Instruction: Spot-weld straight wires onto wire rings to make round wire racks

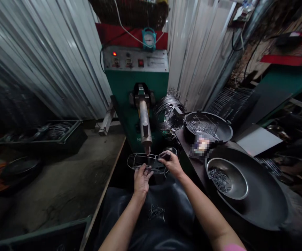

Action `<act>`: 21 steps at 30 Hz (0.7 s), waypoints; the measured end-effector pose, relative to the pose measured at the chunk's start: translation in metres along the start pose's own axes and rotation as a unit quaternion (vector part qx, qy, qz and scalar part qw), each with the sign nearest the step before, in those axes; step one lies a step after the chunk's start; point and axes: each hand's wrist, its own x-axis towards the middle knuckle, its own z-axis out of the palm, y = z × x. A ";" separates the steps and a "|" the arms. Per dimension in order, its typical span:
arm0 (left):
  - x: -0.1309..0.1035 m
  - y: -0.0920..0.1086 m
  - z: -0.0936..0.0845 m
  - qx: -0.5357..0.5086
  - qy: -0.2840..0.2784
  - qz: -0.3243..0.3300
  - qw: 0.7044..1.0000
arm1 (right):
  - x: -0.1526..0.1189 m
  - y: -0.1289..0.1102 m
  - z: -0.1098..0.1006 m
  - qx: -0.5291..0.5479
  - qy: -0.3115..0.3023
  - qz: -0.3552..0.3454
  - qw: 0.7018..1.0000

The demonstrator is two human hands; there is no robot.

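Observation:
An oval wire frame (133, 161) lies under the upright electrode arm (145, 130) of a green spot welder (119, 94). My left hand (141, 179) is at the frame's near side, its fingers closed around the wires. At the frame's right end, my right hand (173, 164) pinches a small dark block (164, 156), which seems to touch the wire. The electrode's tip points down close to the frame's middle; whether it touches is unclear. Short bits of wire (156, 211) lie on the dark apron (124, 212) over my lap.
On the right stand a wide black pan (265, 198), a metal bowl (241, 174) with small wire pieces, and another pan (225, 130) holding wire parts. A wire coil (166, 111) sits beside the welder. To the left is a green crate (69, 139); behind, a corrugated wall (48, 52).

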 end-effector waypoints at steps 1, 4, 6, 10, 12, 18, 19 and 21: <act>0.002 0.003 0.000 -0.006 0.003 -0.004 1.000 | 0.004 -0.001 0.004 -0.008 0.000 -0.004 1.000; 0.008 0.012 0.000 -0.012 0.005 -0.011 1.000 | 0.016 -0.002 0.015 -0.022 -0.006 -0.018 1.000; 0.010 0.018 0.001 -0.008 0.004 -0.017 1.000 | 0.022 -0.004 0.020 -0.033 -0.015 -0.023 0.999; 0.011 0.024 0.001 -0.003 0.015 -0.026 1.000 | 0.027 -0.007 0.023 -0.078 -0.031 -0.035 0.996; 0.010 0.024 0.001 -0.004 0.020 -0.028 0.999 | 0.027 -0.008 0.022 -0.107 -0.043 -0.047 0.992; 0.011 0.023 0.002 -0.003 0.027 -0.047 0.998 | 0.029 -0.007 0.022 -0.159 -0.036 -0.066 0.984; 0.010 0.023 0.002 -0.003 0.030 -0.050 0.998 | 0.030 -0.007 0.022 -0.166 -0.033 -0.066 0.983; 0.008 0.023 0.002 -0.004 0.034 -0.053 0.998 | 0.029 -0.008 0.024 -0.178 -0.031 -0.069 0.981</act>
